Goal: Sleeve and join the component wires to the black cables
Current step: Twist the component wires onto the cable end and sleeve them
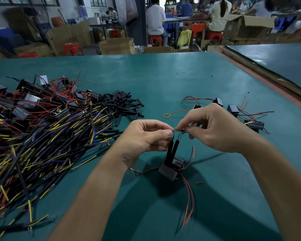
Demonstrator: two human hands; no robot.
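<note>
Your left hand [146, 136] pinches, thumb against forefinger, the top of one of the two black sleeves [170, 150]. Your right hand [214, 129] pinches the fine bare wire ends [176, 129] between your hands, above the green table [181, 75], out from the middle of its near edge. The boxy grey component [170, 168] sits below; whether it hangs or stands, I can't tell. Those thin strands look springy, so a slack twist may unravel, or a smooth tubular sleeve may slide off the joint. The limp red leads [188, 197] could snag. Spare black cables [50, 145] are heaped at the left edge.
</note>
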